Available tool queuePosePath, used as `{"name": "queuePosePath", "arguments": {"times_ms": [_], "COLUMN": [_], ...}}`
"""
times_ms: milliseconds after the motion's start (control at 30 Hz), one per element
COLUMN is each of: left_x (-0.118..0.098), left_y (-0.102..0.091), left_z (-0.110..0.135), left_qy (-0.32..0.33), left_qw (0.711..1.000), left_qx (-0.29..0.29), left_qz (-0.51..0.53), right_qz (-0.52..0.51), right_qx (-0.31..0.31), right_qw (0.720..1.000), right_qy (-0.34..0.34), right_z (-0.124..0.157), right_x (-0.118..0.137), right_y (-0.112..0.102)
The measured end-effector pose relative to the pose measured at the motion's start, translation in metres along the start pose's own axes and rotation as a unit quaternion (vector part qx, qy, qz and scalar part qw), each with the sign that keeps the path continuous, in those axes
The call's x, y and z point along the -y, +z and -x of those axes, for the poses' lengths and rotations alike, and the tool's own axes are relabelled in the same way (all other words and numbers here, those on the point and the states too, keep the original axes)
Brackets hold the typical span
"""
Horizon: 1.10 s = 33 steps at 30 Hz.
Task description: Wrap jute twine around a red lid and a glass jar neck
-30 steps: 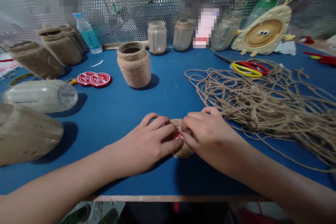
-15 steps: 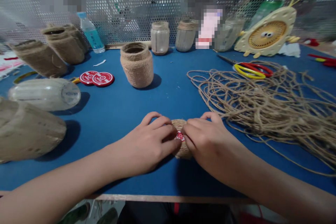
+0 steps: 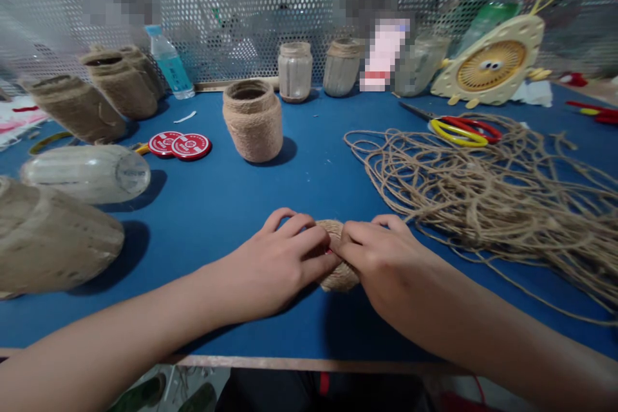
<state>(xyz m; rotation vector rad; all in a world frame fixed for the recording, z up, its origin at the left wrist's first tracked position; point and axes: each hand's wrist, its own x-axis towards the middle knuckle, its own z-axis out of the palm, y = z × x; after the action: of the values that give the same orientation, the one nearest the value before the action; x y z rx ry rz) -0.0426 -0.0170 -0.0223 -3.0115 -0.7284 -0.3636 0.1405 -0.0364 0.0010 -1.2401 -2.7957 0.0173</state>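
A round jar lid [image 3: 340, 278] wound with jute twine lies on the table in front of me, a speck of red showing near its middle. My left hand [image 3: 284, 257] is closed on its left side, thumb and forefinger at the centre. From the right, my right hand [image 3: 381, 251] grips the lid too, with its bent fingertips meeting the left ones. The fingers hide most of the lid's middle and any strand pinched there. A loose heap of jute twine [image 3: 487, 199] spreads beyond my right hand.
A twine-wrapped jar [image 3: 253, 129] stands ahead, with two red lids [image 3: 190, 146] left of it. Wrapped jars [image 3: 67, 106] and a glass jar on its side [image 3: 87, 174] lie leftward. Scissors [image 3: 463, 131] rest on the twine near a yellow fan [image 3: 492, 64]. Glass jars [image 3: 295, 74] line the mesh.
My fingers have shifted slightly over the lid's middle and now cover most of the red centre that showed before. The lid looks a little tilted or turned.
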Motion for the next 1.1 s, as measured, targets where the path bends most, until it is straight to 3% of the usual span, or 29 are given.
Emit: {"name": "queuePosePath", "arguments": {"times_ms": [133,300,433,600,800,1100], "left_x": [0.0000,0.0007,0.0004,-0.0006,-0.0019,-0.0018], "left_y": [0.0014,0.0032,0.0039,0.0035,0.0021,-0.0018], "left_z": [-0.0005,0.0013,0.0018,0.0017,0.0012,0.0018], "left_qy": [-0.007,0.007,0.023,0.039,0.040,0.003], "left_qw": [1.000,1.000,0.999,0.998,0.998,1.000], "left_qx": [0.001,-0.006,-0.017,-0.048,-0.027,0.001], "left_qz": [-0.001,-0.017,-0.028,-0.025,-0.030,0.015], "right_qz": [-0.050,-0.063,-0.071,-0.083,-0.100,-0.117], "right_qx": [-0.025,-0.109,-0.127,-0.137,-0.152,-0.082], "right_qw": [0.998,0.991,0.989,0.987,0.983,0.988], "right_qy": [0.013,0.051,0.038,0.030,0.025,0.052], "right_z": [-0.0002,-0.0019,-0.0031,-0.0049,-0.0069,-0.0044], "right_x": [-0.0035,-0.0056,-0.0065,-0.0068,-0.0033,0.0017], "right_y": [0.0050,0.0061,0.0047,0.0048,0.0018,0.0061]}}
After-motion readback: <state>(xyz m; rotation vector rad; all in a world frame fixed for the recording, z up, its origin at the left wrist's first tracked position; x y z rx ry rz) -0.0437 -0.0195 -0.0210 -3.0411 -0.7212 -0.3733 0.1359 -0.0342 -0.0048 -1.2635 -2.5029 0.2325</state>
